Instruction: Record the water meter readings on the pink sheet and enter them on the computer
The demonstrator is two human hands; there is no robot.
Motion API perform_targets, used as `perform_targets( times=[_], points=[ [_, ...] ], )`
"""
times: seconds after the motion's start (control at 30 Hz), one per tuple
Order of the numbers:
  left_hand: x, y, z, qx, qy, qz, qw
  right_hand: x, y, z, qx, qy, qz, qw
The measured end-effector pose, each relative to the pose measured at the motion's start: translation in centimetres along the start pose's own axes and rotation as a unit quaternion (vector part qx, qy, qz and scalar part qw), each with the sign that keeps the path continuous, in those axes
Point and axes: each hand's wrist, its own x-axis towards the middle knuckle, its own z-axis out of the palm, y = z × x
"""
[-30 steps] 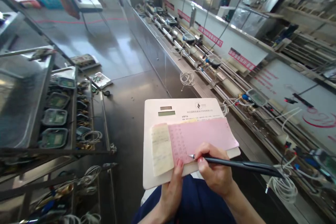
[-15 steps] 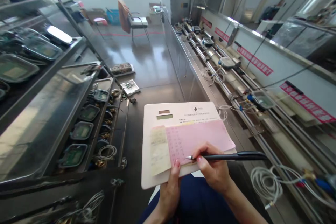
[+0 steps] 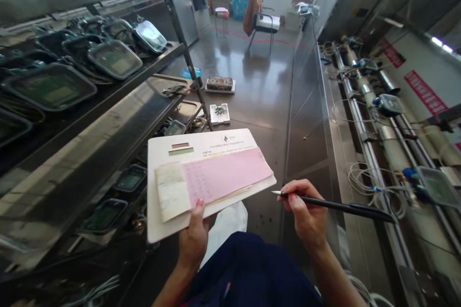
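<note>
My left hand (image 3: pixel 194 235) grips the near edge of a white board (image 3: pixel 201 146), thumb pressed on a pink sheet (image 3: pixel 230 175) that lies on it. A yellowish slip (image 3: pixel 171 191) sits at the sheet's left end. My right hand (image 3: pixel 306 213) holds a black pen (image 3: pixel 342 206), tip pointing left. The pen tip hangs just off the board's right corner, apart from the paper. My dark blue lap is below both hands.
A steel rack (image 3: pixel 108 105) on the left carries several meter units with clear lids (image 3: pixel 115 60). A long steel bench (image 3: pixel 360 120) on the right bears pipes, meters and white cables. Small trays (image 3: pixel 219 114) lie on the floor; a chair (image 3: pixel 261 21) stands far back.
My view has swung left toward the rack. My right hand lifted the pen off the pink sheet and moved right, clear of the board. The left hand keeps hold of the board.
</note>
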Motion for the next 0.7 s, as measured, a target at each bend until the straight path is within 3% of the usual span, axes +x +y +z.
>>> perform_targets(
  times=[0.13, 0.33, 0.53, 0.7],
  points=[
    [8.6, 0.4, 4.0, -0.045, 0.028, -0.055, 0.997, 7.7, 1.5, 1.1, -0.023, 0.024, 0.01, 0.999],
    [19.2, 1.3, 10.5, -0.106, -0.023, -0.102, 0.989, 16.5, 3.0, 0.2, -0.046, 0.105, 0.033, 0.993],
    [28.4, 3.5, 21.3, -0.15, -0.048, -0.117, 0.981, 26.3, 7.4, -3.3, -0.049, 0.193, 0.079, 0.977],
    [34.8, 7.5, 29.4, -0.145, -0.058, -0.127, 0.979, 37.7, 9.7, -5.7, -0.05, 0.148, 0.077, 0.985]
  ],
)
